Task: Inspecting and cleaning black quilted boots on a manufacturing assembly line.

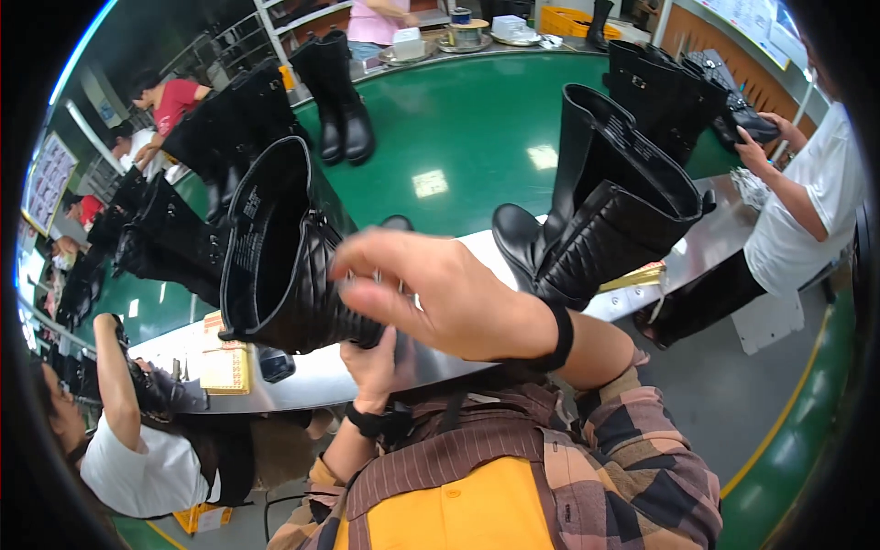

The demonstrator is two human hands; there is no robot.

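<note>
Black-banded at the wrist, the left hand (371, 368) clasps the lower part of a quilted boot (317, 291) at ten o'clock; the right hand (449, 298) curls beside its shaft, grip unclear. Beyond, at eleven o'clock, paired boots (346, 105) stand on the green table (458, 128).

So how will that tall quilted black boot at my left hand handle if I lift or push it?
The quilted black boot probably flexes without flopping, as its wide opening stands open. Its glossy surface may be slippery. With so tall a shaft, it could tip if pushed near the top.
</note>
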